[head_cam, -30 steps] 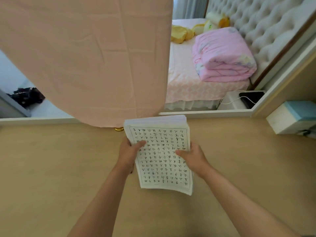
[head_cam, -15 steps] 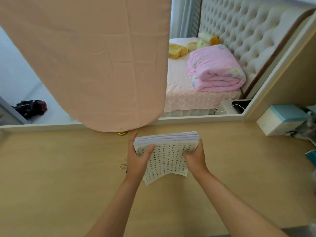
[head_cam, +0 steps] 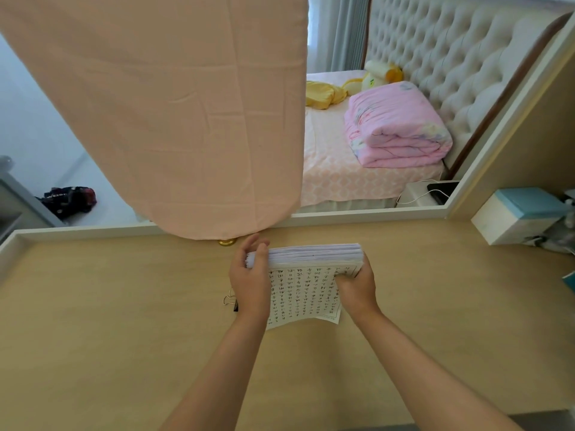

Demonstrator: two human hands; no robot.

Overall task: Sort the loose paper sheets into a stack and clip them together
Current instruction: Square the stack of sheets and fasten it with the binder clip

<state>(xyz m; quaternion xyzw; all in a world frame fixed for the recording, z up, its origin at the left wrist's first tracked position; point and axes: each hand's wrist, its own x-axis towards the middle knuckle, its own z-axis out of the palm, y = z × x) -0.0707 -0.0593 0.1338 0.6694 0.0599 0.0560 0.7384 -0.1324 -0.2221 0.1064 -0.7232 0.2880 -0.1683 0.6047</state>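
While both hands hold it, the paper stack [head_cam: 314, 255] is tilted up over the middle of the desk [head_cam: 124, 321], with its thick top edge turned to the camera. The left hand [head_cam: 250, 281] wraps its fingers round the left end, and the right hand [head_cam: 357, 289] holds the right end with the thumb on the front page [head_cam: 301, 295]. I cannot tell if the bottom edge touches the wood.

I think the sheets are being made even, and the clipping is not done yet. The binder clip [head_cam: 229, 302] lies on the desk just beside the left wrist, partly hidden by it.

What could go wrong? The sheets at the left end look a bit jagged, so a clip put on now may leave pages sticking out. The front page curls at its low corner, so it may slide free if the hold gets loose. The pile looks thick, so it may fan out and spill when one hand lets go to reach for the clip. The left wrist may also bump the clip away.

Close behind the pile a pink cloth [head_cam: 174, 113] hangs down, with a gold knob [head_cam: 227, 242] under it and the raised back rim [head_cam: 93, 229] of the desk. A white and blue box [head_cam: 516, 217] sits well apart on the right. Plain wood shows to the left, to the right and toward the person, so that looks like the room for laying the pile down
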